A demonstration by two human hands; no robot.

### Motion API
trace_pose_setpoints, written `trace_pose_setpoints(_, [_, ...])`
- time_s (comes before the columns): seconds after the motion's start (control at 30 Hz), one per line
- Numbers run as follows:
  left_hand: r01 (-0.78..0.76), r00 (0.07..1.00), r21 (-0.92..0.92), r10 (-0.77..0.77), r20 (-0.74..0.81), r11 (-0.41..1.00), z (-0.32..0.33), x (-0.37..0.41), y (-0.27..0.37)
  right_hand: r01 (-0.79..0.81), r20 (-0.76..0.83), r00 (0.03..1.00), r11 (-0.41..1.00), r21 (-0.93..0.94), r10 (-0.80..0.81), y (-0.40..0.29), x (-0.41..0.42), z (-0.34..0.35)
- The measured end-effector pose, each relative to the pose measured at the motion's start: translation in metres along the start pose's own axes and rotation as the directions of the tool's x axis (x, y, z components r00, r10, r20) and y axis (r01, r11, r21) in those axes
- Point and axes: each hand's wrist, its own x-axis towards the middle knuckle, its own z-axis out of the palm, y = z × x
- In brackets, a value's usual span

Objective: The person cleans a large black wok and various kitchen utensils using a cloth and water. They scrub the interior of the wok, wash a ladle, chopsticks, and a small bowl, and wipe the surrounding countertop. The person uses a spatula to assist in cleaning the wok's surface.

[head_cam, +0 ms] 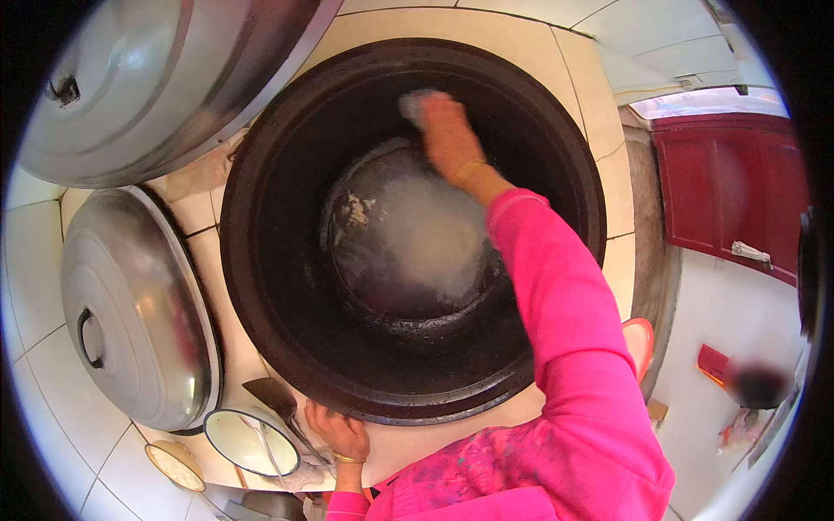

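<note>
A large dark cast-iron wok (280, 293) is set into the tiled stove top. Cloudy water (430, 241) with steam or glare over it lies in its bottom, and a few pale scraps (358, 210) float at the left of the pool. My right hand (449, 133) reaches over the water to the far inner wall. It grips a greyish scrubbing pad (415, 105), blurred by motion, so its exact kind is unclear. My left hand (339, 430) rests on the tiles against the near rim, holding nothing. Beside it lies a dark-bladed spatula (273, 397).
Left of the wok, a metal lid (130, 306) with a black handle leans on the wall, below a bigger lid (150, 84). Near my left hand stand an enamel basin (244, 443) and a small bowl of white contents (174, 467). A red cabinet (730, 189) is at right.
</note>
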Motion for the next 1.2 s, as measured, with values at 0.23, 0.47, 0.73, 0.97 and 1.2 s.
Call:
trace_pose_setpoints(0.23, [-0.017, 1.0, 0.023, 0.016, 0.017, 1.0, 0.001, 0.002, -0.002, 0.402, 0.18, 0.915, 0.862, -0.308, -0.362, 0.014, 0.022, -0.027])
trace_pose_setpoints(0.47, [0.007, 1.0, -0.003, -0.007, -0.02, 1.0, 0.004, 0.0, -0.002, 0.708, 0.947, 0.283, 0.633, -0.313, 0.152, 0.023, -0.154, -0.146])
trace_pose_setpoints(0.73, [-0.018, 1.0, 0.002, 0.018, -0.013, 1.0, 0.001, 0.0, -0.004, 0.738, 0.773, 0.625, 0.404, -0.54, -0.108, 0.034, -0.024, -0.122])
trace_pose_setpoints(0.97, [-0.011, 1.0, -0.017, 0.01, -0.015, 1.0, 0.002, 0.0, -0.003, 0.716, 0.945, 0.312, 0.63, -0.301, 0.096, 0.038, -0.132, -0.121])
trace_pose_setpoints(1.2, [-0.014, 1.0, -0.003, 0.014, -0.013, 1.0, 0.0, 0.001, -0.004, 0.665, 0.81, 0.582, 0.617, -0.421, -0.075, 0.031, -0.051, -0.06])
